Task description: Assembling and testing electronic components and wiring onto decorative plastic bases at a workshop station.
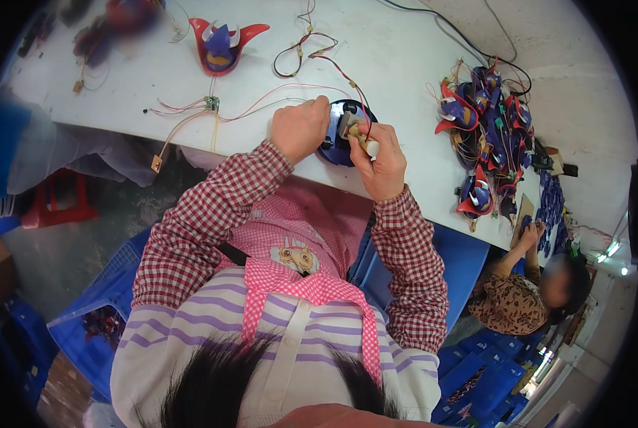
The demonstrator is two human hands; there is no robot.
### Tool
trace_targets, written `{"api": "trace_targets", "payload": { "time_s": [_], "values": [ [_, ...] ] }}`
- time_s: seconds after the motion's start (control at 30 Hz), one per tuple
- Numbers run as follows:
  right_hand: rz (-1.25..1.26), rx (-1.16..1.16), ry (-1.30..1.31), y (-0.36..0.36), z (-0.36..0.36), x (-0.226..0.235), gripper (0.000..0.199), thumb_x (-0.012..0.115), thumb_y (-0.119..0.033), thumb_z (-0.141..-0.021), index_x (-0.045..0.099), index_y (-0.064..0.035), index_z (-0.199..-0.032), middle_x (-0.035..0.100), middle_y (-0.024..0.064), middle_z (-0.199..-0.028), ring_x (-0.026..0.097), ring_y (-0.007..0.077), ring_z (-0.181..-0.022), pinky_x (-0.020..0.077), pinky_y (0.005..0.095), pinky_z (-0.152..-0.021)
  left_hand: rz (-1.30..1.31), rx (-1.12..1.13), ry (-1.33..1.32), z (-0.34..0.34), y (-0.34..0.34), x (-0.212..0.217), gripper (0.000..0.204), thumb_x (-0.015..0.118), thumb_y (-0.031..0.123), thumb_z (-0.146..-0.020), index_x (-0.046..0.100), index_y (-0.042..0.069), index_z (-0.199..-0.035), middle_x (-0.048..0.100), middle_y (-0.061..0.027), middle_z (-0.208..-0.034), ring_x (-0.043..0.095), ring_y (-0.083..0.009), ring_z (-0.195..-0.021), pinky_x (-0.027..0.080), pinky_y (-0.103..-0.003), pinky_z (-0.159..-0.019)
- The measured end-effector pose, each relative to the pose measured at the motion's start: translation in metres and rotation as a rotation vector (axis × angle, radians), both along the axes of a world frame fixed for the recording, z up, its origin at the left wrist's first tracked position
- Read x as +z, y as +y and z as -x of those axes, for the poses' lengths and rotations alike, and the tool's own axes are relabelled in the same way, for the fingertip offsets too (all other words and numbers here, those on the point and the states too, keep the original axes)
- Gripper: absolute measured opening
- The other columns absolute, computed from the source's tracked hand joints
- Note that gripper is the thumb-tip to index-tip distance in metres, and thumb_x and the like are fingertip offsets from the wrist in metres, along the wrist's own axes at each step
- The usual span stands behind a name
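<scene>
At the front edge of the table, a round dark-blue plastic shell (338, 153) lies with black parts inside it. My left hand (300, 130) is closed at the shell's left rim, its fingertips pinched there. Over the shell's right side, my right hand (381, 162) grips a small beige and white piece (367, 143) with a red and black cable running up from it. What kind of piece this is I cannot make out. Thin red and grey wires lead left from the shell area to a small green circuit board (212, 104).
A red and blue winged figure part (220, 50) stands at the back. Several similar wired parts are heaped at the right (486, 114). A blue crate (91, 342) and a red stool (60, 201) are below left. Another person (522, 303) works at the table's far right.
</scene>
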State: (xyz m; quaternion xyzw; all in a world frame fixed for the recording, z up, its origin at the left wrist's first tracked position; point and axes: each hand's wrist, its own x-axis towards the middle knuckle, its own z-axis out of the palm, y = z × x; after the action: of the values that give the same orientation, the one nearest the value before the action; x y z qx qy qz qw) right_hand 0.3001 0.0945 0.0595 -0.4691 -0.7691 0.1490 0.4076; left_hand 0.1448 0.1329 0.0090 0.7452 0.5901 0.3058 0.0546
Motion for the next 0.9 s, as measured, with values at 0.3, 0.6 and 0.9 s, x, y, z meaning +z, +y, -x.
{"api": "trace_targets", "payload": {
  "time_s": [0.3, 0.6, 0.9],
  "values": [
    [0.141, 0.046, -0.066, 0.003, 0.002, 0.003, 0.023, 0.066, 0.001, -0.076, 0.057, -0.002, -0.096, 0.059, 0.0091, -0.09, 0.054, 0.0168, -0.068, 0.0449, 0.0248, -0.06, -0.002, 0.032, 0.081, -0.001, 0.0, -0.003, 0.017, 0.05, 0.024, -0.087, 0.048, 0.008, -0.081, 0.061, -0.0071, -0.068, 0.056, -0.0279, -0.05, 0.041, -0.036, -0.042],
    [0.39, -0.005, -0.073, 0.007, -0.006, 0.008, 0.024, 0.068, -0.006, -0.076, 0.055, -0.0025, -0.097, 0.057, 0.0092, -0.091, 0.055, 0.0182, -0.073, 0.046, 0.0281, -0.062, 0.13, -0.054, -0.008, 0.007, -0.009, 0.006, 0.02, 0.051, 0.026, -0.088, 0.055, 0.009, -0.096, 0.062, -0.0086, -0.078, 0.061, -0.027, -0.062, 0.046, -0.036, -0.051],
    [0.397, 0.278, -0.042, -0.067, 0.055, 0.031, 0.032, 0.068, -0.008, -0.076, 0.056, -0.0003, -0.106, 0.057, 0.0119, -0.095, 0.054, 0.021, -0.072, 0.0452, 0.0291, -0.062, -0.104, -0.145, 0.007, 0.192, -0.01, 0.032, 0.019, 0.059, 0.015, -0.085, 0.065, 0.007, -0.101, 0.052, -0.007, -0.089, 0.046, -0.0203, -0.084, 0.041, -0.029, -0.076]
  ]
}}
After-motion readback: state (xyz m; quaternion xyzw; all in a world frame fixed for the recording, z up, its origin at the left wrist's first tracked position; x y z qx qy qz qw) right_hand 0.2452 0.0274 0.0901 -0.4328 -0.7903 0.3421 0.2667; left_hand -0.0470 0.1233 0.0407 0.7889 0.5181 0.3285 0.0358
